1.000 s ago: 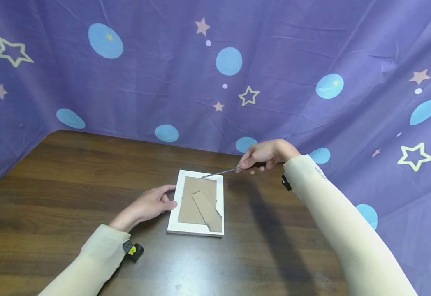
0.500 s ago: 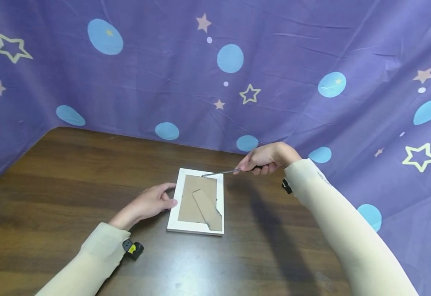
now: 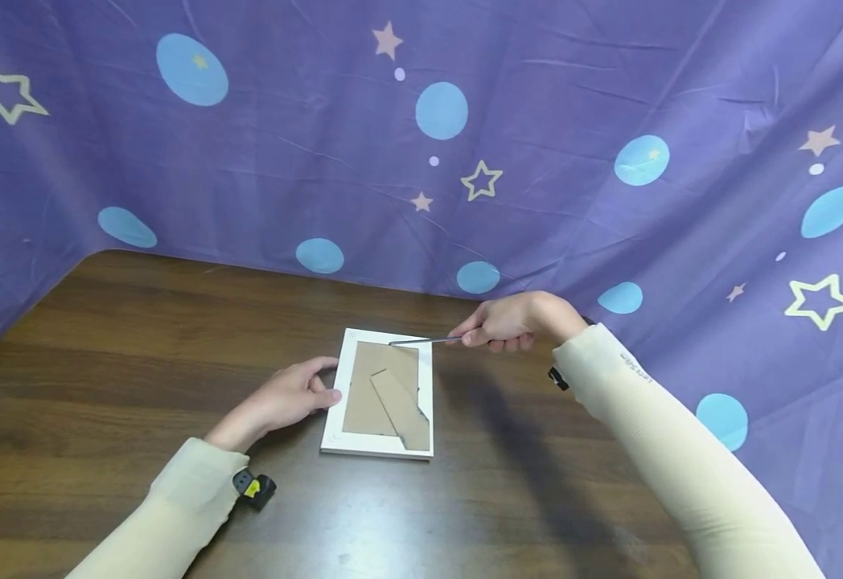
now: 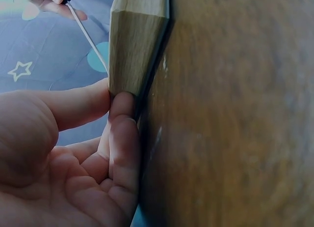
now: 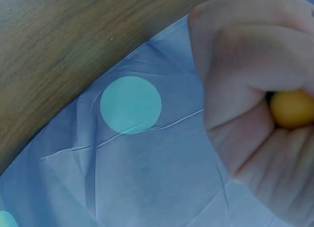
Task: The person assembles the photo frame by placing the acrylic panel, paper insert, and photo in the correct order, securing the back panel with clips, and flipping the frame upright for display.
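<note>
Two bare hands show in the head view. Left of centre, the left hand (image 3: 287, 400) pinches the left edge of a white rectangular picture frame (image 3: 334, 418), thumb on top; right of centre, the right hand (image 3: 504, 322) grips a thin grey metal-shafted tool (image 3: 425, 341), its tip at the upper inner edge. In the left wrist view, centre, thumb and fingers close on the wood-toned side. In the right wrist view, far right, curled fingers wrap a yellow rounded handle end (image 5: 293, 110).
</note>
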Motion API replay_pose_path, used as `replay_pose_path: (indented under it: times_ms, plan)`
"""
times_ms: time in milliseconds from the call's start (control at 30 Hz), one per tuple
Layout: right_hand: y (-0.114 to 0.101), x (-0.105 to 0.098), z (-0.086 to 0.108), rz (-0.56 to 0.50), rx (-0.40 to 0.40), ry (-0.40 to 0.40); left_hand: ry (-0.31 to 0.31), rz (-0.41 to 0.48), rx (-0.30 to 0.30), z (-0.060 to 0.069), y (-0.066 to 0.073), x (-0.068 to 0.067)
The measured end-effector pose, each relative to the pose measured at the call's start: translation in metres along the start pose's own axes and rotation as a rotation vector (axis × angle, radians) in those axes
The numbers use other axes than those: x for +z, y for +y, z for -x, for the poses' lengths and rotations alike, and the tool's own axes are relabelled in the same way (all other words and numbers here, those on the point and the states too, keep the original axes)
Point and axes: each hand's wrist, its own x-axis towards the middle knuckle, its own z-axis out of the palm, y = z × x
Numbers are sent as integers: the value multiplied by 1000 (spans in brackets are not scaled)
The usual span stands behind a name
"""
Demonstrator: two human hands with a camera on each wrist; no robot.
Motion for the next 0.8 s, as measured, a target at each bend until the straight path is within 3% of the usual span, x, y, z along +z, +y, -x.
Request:
replay_pose_path:
  times_ms: [200, 400, 600, 800]
  plan:
    - [10, -14, -9, -107, -4, -64, 18, -16, -28, 0, 1, 2]
    - [31, -24, -19, -193, -34, -124, 21, -4, -18, 1, 4, 6]
    - [40, -26, -22, -194, -69, -124, 22, -6, -12, 0, 4, 6]
    - [29, -23, -18, -155, -50, -77, 32, -10, -10, 1, 3, 3]
